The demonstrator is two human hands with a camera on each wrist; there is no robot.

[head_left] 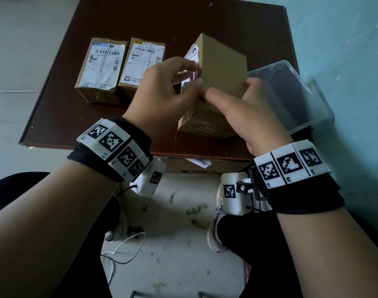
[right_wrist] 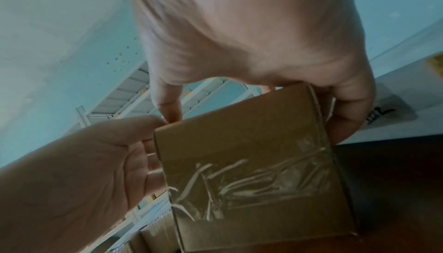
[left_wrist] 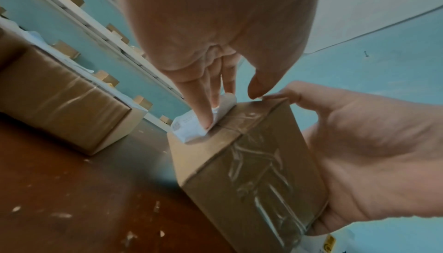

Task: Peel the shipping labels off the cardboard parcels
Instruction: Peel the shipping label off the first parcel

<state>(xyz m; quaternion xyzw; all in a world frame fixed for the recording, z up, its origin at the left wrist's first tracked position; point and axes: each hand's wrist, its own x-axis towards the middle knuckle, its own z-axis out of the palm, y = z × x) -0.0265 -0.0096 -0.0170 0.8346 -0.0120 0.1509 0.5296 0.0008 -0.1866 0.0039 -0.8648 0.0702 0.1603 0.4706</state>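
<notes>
Two labelled parcels [head_left: 121, 67] wait at table [head_left: 61, 117] left; left hand [head_left: 162, 91] pinches the half-lifted shipping label [left_wrist: 191, 124] on the parcel [head_left: 222, 67] tipped on edge, presumably exposing that face, while right hand [head_left: 246, 112] clamps it steady beside the clear plastic bin [head_left: 302, 100].

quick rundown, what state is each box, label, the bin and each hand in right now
held parcel: tilted on the table, label partly lifted
its label: half peeled, curling
left hand: pinching that label
right hand: gripping the held parcel
two other parcels: lying flat, labels on
clear plastic bin: open, looks empty
</notes>
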